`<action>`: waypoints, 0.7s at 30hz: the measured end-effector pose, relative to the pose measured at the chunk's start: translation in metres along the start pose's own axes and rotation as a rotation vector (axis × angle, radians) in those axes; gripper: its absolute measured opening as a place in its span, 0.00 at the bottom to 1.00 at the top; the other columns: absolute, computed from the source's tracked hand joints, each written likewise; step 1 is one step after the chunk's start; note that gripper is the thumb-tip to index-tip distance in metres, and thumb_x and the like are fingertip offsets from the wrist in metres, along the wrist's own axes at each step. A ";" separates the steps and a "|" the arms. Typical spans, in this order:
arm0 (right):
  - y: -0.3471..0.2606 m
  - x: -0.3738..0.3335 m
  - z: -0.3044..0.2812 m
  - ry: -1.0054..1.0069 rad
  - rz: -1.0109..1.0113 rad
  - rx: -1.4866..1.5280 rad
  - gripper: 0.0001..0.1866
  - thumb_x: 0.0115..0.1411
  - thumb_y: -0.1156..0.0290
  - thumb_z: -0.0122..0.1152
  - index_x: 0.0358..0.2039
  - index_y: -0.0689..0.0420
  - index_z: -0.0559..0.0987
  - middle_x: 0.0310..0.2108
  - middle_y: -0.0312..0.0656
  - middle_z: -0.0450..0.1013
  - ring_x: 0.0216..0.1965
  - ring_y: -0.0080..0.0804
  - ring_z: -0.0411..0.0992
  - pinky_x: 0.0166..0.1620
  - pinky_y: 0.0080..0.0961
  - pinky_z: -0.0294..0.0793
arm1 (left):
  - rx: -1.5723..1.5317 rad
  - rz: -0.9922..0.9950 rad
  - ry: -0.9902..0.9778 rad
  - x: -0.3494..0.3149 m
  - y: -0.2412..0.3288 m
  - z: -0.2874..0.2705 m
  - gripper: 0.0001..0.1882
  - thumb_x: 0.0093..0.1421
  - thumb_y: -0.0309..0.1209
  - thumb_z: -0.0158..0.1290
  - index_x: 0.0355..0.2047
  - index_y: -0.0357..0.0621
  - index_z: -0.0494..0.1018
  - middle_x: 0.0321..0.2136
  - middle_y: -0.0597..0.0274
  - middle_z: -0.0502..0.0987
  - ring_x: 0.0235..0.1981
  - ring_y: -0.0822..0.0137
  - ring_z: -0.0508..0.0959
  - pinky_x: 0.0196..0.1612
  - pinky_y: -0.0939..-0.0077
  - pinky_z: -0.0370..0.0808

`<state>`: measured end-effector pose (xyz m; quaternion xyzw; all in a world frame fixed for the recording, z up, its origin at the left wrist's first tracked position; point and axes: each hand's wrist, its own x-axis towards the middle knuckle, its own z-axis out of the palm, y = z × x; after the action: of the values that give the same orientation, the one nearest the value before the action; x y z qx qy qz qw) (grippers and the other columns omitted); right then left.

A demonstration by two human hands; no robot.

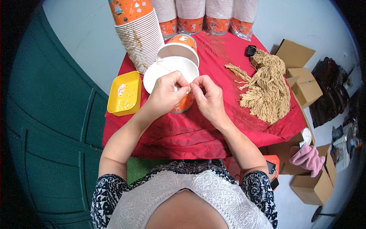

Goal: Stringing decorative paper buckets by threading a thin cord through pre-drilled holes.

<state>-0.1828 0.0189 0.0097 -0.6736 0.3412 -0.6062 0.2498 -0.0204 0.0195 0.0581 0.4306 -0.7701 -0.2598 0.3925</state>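
My left hand and my right hand meet at the near right rim of an orange paper bucket with a white inside. Thumb and forefinger are pinched together on each hand. From the bucket's far left rim a thin tan string runs across the opening into my left fingers. Something small and whitish shows between the fingertips; what my right fingers pinch is too small to tell. Another orange paper bucket lies on its side just behind, its white inside facing me.
A yellow tray of small white pieces sits at left. Behind it leans a tall bucket stack; wrapped stacks line the back. A tan yarn bundle lies right on the red cloth. Cardboard boxes stand beyond.
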 end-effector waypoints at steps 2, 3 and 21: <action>0.000 0.000 -0.003 -0.011 0.004 0.033 0.03 0.60 0.79 0.58 0.32 0.63 0.73 0.24 0.44 0.71 0.26 0.29 0.72 0.31 0.27 0.72 | 0.000 0.021 0.008 0.000 0.000 -0.001 0.02 0.56 0.20 0.55 0.29 0.35 0.73 0.26 0.64 0.77 0.31 0.77 0.75 0.38 0.79 0.73; 0.002 -0.001 -0.004 -0.012 0.004 0.033 0.03 0.60 0.79 0.58 0.32 0.63 0.73 0.24 0.44 0.71 0.26 0.29 0.72 0.31 0.27 0.72 | 0.002 0.020 0.007 0.001 0.000 -0.001 0.02 0.56 0.20 0.55 0.29 0.35 0.73 0.26 0.64 0.77 0.31 0.77 0.75 0.37 0.79 0.73; 0.007 -0.007 -0.006 -0.040 -0.219 -0.098 0.06 0.55 0.82 0.61 0.33 0.63 0.74 0.27 0.47 0.71 0.28 0.39 0.75 0.31 0.30 0.73 | -0.114 0.038 -0.001 0.000 -0.003 -0.003 0.03 0.57 0.22 0.55 0.31 0.34 0.75 0.26 0.62 0.78 0.31 0.76 0.76 0.36 0.77 0.74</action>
<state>-0.1902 0.0198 0.0007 -0.7301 0.2896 -0.5991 0.1556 -0.0159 0.0181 0.0576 0.3927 -0.7623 -0.2959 0.4209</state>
